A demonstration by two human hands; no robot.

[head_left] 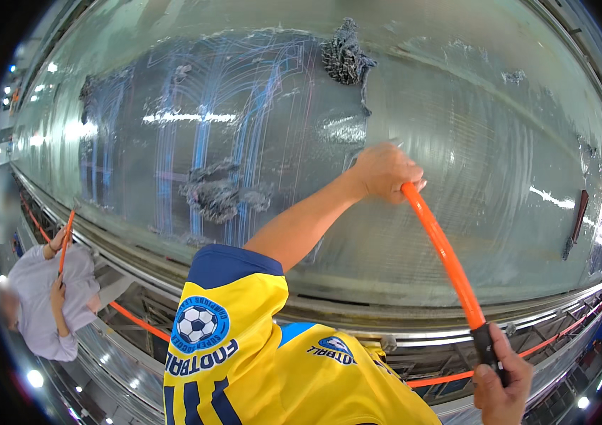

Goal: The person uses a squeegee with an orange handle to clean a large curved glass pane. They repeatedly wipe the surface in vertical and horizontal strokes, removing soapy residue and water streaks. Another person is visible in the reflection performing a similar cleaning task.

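My left hand [388,173] reaches out over the wet glassy surface, fingers closed round the far end of a bent orange tube [448,248]. A small pale edge shows just beyond its knuckles; I cannot make out what it is. Near the lower right, my right hand [506,382] is wrapped round the black grip [486,347] at the tube's near end. The tube slants from one hand to the other above the surface's near edge. Left of my left hand, a dark sheet [244,134] with blue and violet line marks lies on the surface.
Grey, wet-looking clumps sit on the sheet, one at its top right [345,57], another lower down [214,195]. A dark reddish strip [580,214] lies far right. A metal rail [336,334] and orange hose [138,322] run along the near side. At left, another person [53,297] holds an orange tube.
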